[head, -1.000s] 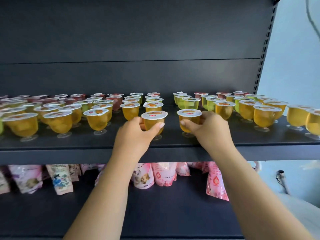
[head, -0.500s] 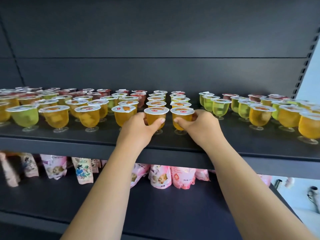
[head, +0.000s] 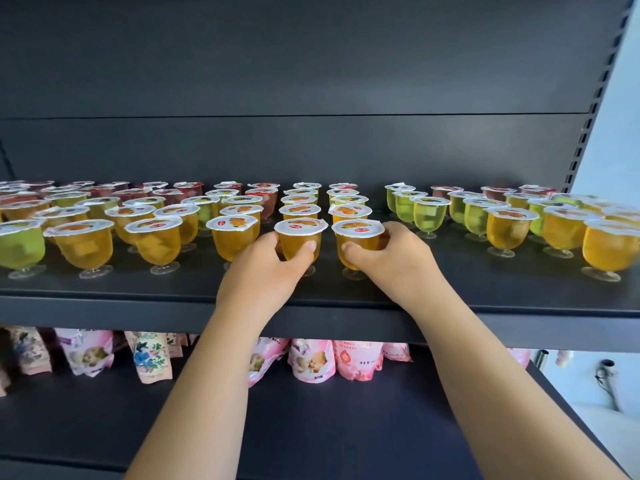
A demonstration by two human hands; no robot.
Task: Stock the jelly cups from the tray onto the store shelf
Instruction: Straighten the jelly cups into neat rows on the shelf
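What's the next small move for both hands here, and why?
Probably release both and draw back. The left hand holds one orange jelly cup and the right hand another; both cups appear upright, feet on the shelf, in line with the front row, so each grip looks finished.

Upper shelf (head: 485, 292): rows of jelly cups (head: 239, 202), two front-centre cups side by side | lower shelf (head: 311, 427): pouches (head: 311, 363) standing along back, below cups.

A dark grey shelving unit (head: 311, 81) fills the view, its slotted upright (head: 588, 109) at the right edge, with a pale, brightly lit wall (head: 620, 140) beyond it.
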